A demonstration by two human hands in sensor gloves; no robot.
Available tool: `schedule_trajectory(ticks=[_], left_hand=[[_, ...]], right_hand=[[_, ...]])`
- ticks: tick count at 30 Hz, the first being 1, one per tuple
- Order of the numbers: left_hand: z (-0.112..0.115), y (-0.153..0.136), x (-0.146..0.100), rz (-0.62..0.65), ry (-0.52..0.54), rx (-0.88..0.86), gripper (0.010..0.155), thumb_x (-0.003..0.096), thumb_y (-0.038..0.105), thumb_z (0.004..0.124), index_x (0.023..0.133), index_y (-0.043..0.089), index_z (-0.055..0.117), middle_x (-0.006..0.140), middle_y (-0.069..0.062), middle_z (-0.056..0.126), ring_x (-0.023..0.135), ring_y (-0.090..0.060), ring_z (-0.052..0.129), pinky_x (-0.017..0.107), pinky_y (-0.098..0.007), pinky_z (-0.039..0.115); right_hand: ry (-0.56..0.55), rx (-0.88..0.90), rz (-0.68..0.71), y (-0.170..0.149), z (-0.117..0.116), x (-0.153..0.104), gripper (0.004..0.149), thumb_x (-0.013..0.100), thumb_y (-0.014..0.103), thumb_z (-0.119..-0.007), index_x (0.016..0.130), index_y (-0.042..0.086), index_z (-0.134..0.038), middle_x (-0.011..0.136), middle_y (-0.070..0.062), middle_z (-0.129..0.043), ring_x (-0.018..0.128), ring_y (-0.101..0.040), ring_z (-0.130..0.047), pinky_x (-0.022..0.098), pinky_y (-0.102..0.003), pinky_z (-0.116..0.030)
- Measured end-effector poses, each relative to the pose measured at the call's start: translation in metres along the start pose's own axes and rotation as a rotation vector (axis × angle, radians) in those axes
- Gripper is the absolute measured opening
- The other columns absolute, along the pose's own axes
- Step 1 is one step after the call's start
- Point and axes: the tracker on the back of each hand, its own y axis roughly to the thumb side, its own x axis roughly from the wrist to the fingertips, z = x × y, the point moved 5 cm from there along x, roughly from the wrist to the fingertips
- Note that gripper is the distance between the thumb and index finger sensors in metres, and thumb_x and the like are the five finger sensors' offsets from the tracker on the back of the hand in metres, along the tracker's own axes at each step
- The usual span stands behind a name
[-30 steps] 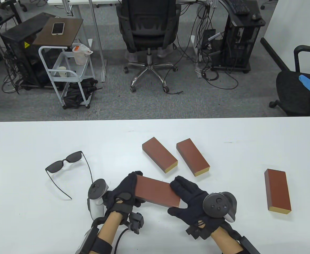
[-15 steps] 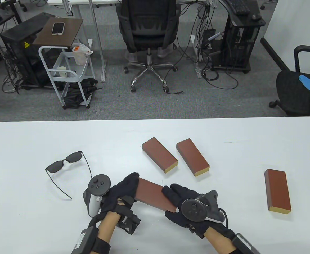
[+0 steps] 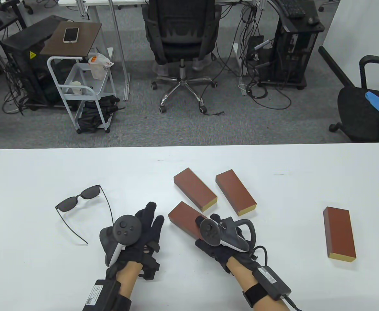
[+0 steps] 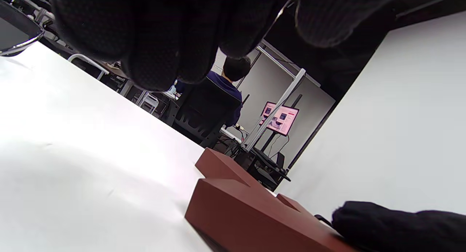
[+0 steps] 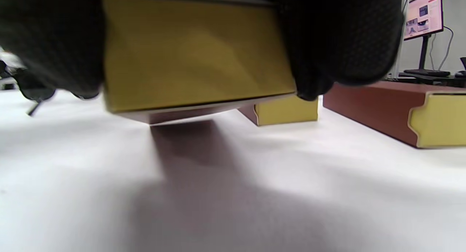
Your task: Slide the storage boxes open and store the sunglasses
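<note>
White tabletop (image 3: 30, 181) runs wide under both hands, with bare surface toward its near edge. Right hand (image 3: 220, 241) grips the near end of a brown storage box (image 3: 184, 217), fingers (image 5: 342, 40) and thumb curled round its yellow end, that end raised off the table. Left hand (image 3: 144, 236) hovers just left of the box, fingers straight, holding nothing. Sunglasses (image 3: 79, 202) lie well left of those fingertips; three more boxes (image 3: 194, 189) lie beyond and to the right.
</note>
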Motion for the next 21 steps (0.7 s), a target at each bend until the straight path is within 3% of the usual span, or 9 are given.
schedule_trajectory(ticks=[4,11,18,21], left_hand=[[0.000,0.000,0.000,-0.002,-0.001,-0.001,0.064,0.0458,0.057,0.071,0.102,0.026,0.073,0.096,-0.010,0.085,0.075,-0.035,0.094,0.052,-0.055,0.078],[0.000,0.002,-0.001,0.001,-0.004,0.005,0.064,0.0459,0.057,0.070,0.102,0.026,0.073,0.095,-0.010,0.086,0.074,-0.035,0.094,0.052,-0.055,0.078],[0.002,0.002,0.000,0.009,-0.004,0.050,0.064,0.0458,0.056,0.071,0.102,0.026,0.073,0.096,-0.010,0.086,0.077,-0.036,0.094,0.053,-0.055,0.078],[0.004,0.002,0.000,0.010,-0.009,0.061,0.064,0.0457,0.056,0.071,0.102,0.026,0.073,0.098,-0.010,0.085,0.080,-0.036,0.092,0.056,-0.056,0.077]], right_hand=[[0.080,0.000,-0.017,0.005,-0.016,0.007,0.071,0.024,0.061,-0.092,0.086,0.033,-0.069,0.087,-0.020,-0.077,0.065,-0.041,-0.094,0.046,-0.048,-0.086],[0.105,-0.101,-0.018,0.011,-0.026,0.007,0.077,0.023,0.063,-0.090,0.088,0.034,-0.063,0.090,-0.017,-0.076,0.068,-0.039,-0.093,0.049,-0.046,-0.085],[0.017,0.038,-0.047,-0.022,-0.001,-0.013,0.079,0.021,0.070,-0.084,0.088,0.031,-0.066,0.093,-0.012,-0.077,0.074,-0.039,-0.088,0.053,-0.049,-0.080],[-0.028,0.049,-0.105,-0.045,0.008,-0.026,0.073,0.026,0.064,-0.082,0.088,0.029,-0.068,0.096,-0.011,-0.072,0.083,-0.041,-0.077,0.060,-0.053,-0.072]])
